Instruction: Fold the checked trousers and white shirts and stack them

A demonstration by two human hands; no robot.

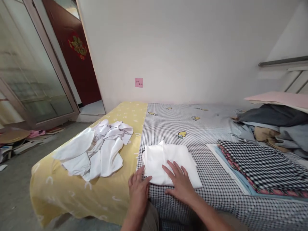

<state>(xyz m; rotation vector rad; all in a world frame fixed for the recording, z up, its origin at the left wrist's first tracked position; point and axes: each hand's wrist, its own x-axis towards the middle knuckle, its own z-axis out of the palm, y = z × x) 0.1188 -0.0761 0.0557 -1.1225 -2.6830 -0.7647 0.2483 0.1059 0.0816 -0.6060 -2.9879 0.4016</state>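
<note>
A folded white cloth (154, 157) lies as a flat, roughly rectangular bundle on the checked sheet (168, 128), a small peak of fabric sticking up at its far edge. Against its near left corner rests my left hand (139, 186), thumb apart from the fingers and touching the edge. My right hand (179, 181) lies over the near middle of the cloth with its fingers spread. Neither hand grasps anything that I can see. To the left, a loose heap of crumpled white cloths (103, 150) sits on the yellow patterned sheet (69, 195).
On the right is a stack of folded fabrics (262, 166), black-and-white check on top. Behind it, dark and grey clothes (276, 115) lie piled under a pink flat item (279, 98). A wall with a pink note (139, 82) stands beyond the bed.
</note>
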